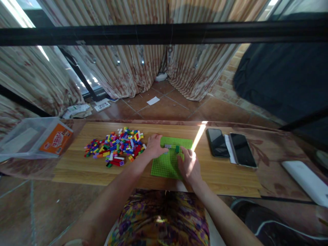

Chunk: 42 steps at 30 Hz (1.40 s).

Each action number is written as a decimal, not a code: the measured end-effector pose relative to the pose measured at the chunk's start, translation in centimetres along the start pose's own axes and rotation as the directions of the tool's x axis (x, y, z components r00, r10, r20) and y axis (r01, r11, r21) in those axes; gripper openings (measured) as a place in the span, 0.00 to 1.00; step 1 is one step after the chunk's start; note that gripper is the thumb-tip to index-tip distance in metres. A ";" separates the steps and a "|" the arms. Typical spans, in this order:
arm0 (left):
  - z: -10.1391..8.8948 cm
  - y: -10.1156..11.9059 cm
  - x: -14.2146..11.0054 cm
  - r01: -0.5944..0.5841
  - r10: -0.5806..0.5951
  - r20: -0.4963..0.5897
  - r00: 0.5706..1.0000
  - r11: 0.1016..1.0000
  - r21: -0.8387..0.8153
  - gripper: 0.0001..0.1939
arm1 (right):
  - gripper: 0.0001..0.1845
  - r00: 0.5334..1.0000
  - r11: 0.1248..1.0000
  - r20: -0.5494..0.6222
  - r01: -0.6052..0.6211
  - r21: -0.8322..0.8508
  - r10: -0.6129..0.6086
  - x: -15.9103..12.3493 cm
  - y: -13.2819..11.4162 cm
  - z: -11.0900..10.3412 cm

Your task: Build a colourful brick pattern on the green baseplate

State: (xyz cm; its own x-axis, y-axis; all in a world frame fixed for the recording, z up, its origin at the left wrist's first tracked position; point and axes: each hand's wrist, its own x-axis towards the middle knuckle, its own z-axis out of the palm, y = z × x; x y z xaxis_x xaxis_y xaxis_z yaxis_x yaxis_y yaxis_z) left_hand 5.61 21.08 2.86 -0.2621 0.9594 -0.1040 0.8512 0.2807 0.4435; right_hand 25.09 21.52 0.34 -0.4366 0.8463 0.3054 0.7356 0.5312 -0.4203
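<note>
"One tub [30,155] stands far left. Next?"

"Many bricks [120,145], heaped on the board [84,174]."

"And the left hand [154,146]?"

"At the plate [166,168]'s upper left edge, thumb parted from its fingers, the tip near a grey brick [168,146]. I cannot tell whether it grips anything."

"Where's the plate?"

"Flat on the board, between both hands."

"The right hand [189,165]?"

"Half curled over the plate's right side, fingertips at a green brick [177,149]; its hold I cannot tell."

"Beyond it?"

"A phone [218,142], then a dark device [242,149]."
</note>
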 end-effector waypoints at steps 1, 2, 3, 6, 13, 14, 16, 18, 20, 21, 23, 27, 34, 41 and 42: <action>0.0 0.0 -0.1 0.001 -0.001 -0.002 1.000 1.000 -0.001 0.38 | 0.20 1.000 1.000 -0.001 -0.018 0.000 0.018 0.3 0.4 0.0; 0.1 0.1 -0.1 0.005 -0.005 -0.005 1.000 1.000 -0.002 0.38 | 0.21 1.000 1.000 0.005 -0.030 -0.004 0.030 0.5 0.6 0.0; 0.1 0.1 -0.1 0.008 -0.009 -0.009 1.000 1.000 -0.003 0.38 | 0.21 0.999 0.999 0.015 -0.040 -0.011 0.040 0.8 0.8 0.1; 0.3 0.1 -0.1 0.029 -0.029 -0.013 0.999 1.000 -0.005 0.39 | 0.23 0.997 0.998 0.051 -0.057 -0.027 0.058 1.7 0.7 0.4; 0.3 0.0 0.0 0.030 -0.030 0.016 0.999 1.000 0.005 0.39 | 0.19 0.989 0.997 0.124 -0.079 -0.025 0.081 3.1 0.5 1.1; 0.3 0.0 0.0 0.023 -0.023 0.014 1.000 1.000 0.013 0.39 | 0.18 0.987 0.996 0.134 -0.082 -0.018 0.084 3.2 0.6 1.1; 0.4 -0.1 0.0 0.014 -0.014 0.010 1.000 0.999 0.030 0.39 | 0.17 0.983 0.996 0.158 -0.090 -0.003 0.090 3.4 0.7 1.1; 0.4 -0.2 0.0 0.002 -0.003 0.012 1.000 0.999 0.042 0.38 | 0.17 0.979 0.995 0.181 -0.095 0.015 0.091 3.6 0.7 0.9; 0.3 -0.1 -0.2 -0.013 0.012 0.010 1.000 0.999 0.051 0.37 | 0.17 0.977 0.995 0.194 -0.095 0.035 0.086 3.7 0.7 0.8; 0.2 0.0 -0.3 -0.016 0.016 0.004 1.000 0.998 0.056 0.37 | 0.17 0.976 0.995 0.199 -0.093 0.044 0.083 3.8 0.7 0.7; 0.1 0.3 -0.7 -0.022 0.024 -0.024 0.999 0.997 0.068 0.37 | 0.17 0.974 0.994 0.210 -0.093 0.055 0.080 3.9 0.8 0.6; 0.1 1.2 -2.2 -0.067 0.079 -0.117 0.990 0.992 0.106 0.34 | 0.20 0.967 0.992 0.241 -0.099 0.082 0.077 4.2 1.3 0.6; 1.6 2.2 -5.0 -0.143 0.165 -0.198 0.966 0.982 0.123 0.26 | 0.23 0.965 0.975 0.256 -0.114 0.192 0.062 4.3 2.1 0.6; 4.0 3.3 -5.6 -0.288 0.306 -0.060 0.950 0.933 0.214 0.30 | 0.17 0.962 0.978 0.264 -0.114 0.175 0.065 4.6 2.1 0.6; 4.3 3.3 -5.7 -0.278 0.298 -0.061 0.953 0.934 0.222 0.30 | 0.16 0.961 0.979 0.267 -0.114 0.170 0.065 4.7 2.1 0.5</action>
State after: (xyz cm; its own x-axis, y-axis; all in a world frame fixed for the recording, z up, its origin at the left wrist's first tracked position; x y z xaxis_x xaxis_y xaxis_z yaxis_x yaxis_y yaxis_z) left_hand 11.85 16.68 1.03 -0.0237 0.9959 0.0875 0.9694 0.0014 0.2456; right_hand 24.29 26.57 0.46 -0.5102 0.8592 0.0376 0.6818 0.4307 -0.5913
